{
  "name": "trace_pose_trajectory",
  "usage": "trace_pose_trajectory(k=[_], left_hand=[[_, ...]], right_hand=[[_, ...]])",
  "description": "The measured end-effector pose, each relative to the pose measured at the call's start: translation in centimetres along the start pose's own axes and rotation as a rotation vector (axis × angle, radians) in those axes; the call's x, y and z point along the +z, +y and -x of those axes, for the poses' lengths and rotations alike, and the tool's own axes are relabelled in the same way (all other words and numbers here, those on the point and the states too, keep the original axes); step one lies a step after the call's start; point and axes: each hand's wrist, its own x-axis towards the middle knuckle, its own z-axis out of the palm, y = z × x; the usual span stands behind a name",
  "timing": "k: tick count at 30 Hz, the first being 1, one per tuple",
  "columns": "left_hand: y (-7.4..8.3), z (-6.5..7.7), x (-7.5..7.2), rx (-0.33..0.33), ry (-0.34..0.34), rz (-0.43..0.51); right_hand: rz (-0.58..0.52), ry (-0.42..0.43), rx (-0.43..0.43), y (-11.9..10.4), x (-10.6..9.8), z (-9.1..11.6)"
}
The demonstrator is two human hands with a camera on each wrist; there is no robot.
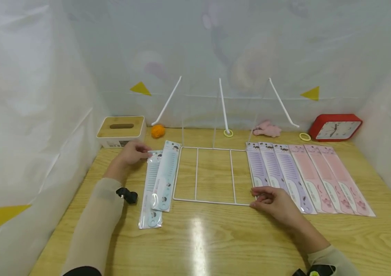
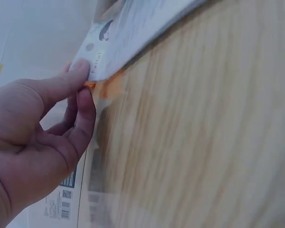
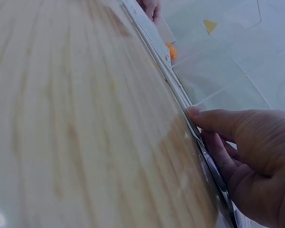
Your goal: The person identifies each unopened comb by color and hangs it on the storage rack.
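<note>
A pale blue packaged comb [image 1: 149,191] lies on the table at left, its top corner pinched between the thumb and fingers of my left hand [image 1: 131,154]. Overlapping its right side is another pale blue packaged comb [image 1: 168,172], beside a white wire rack [image 1: 197,174]. My right hand [image 1: 274,201] pinches the rack's front right corner, next to the nearest purple packaged comb [image 1: 259,165]. In the left wrist view, the thumb presses the corner of the packaged comb [image 2: 97,54]. The right wrist view shows the thumb of my right hand [image 3: 256,156] on the rack's edge.
Several purple and pink packaged combs [image 1: 314,172] fan out at right. Along the back stand a tissue box [image 1: 103,134], an orange ball [image 1: 158,131], a pink plush toy [image 1: 267,129], yellow rings [image 1: 304,137] and a red clock [image 1: 340,128]. White prongs [image 1: 223,103] rise behind the rack.
</note>
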Motion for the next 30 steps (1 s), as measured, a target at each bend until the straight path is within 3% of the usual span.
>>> trace_pose_trajectory(k=[8, 14, 17, 21, 25, 28, 30], left_hand=[[0.5, 2.5, -2.0, 0.04, -0.027, 0.221], [2.7, 6.3, -4.2, 0.128, -0.013, 0.343], [4.1, 8.8, -5.8, 0.233, 0.001, 0.414], [6.1, 12.7, -7.6, 0.422, 0.016, 0.52], [8.5, 15.9, -8.3, 0.631, -0.04, 0.6], [10.6, 17.3, -8.1, 0.703, -0.072, 0.59], [12.1, 18.0, -7.9, 0.7, -0.055, 0.567]], right_hand=[[0.006, 0.007, 0.017, 0.0, 0.0, 0.3], [0.008, 0.008, 0.01, 0.1, -0.1, 0.1], [0.01, 0.014, 0.006, 0.2, -0.1, -0.1], [0.009, 0.005, -0.002, 0.4, 0.1, -0.3], [0.009, -0.002, -0.007, 0.3, 0.1, -0.3], [0.016, 0.008, -0.005, 0.2, 0.1, -0.1], [0.018, 0.012, -0.001, 0.2, 0.0, 0.0]])
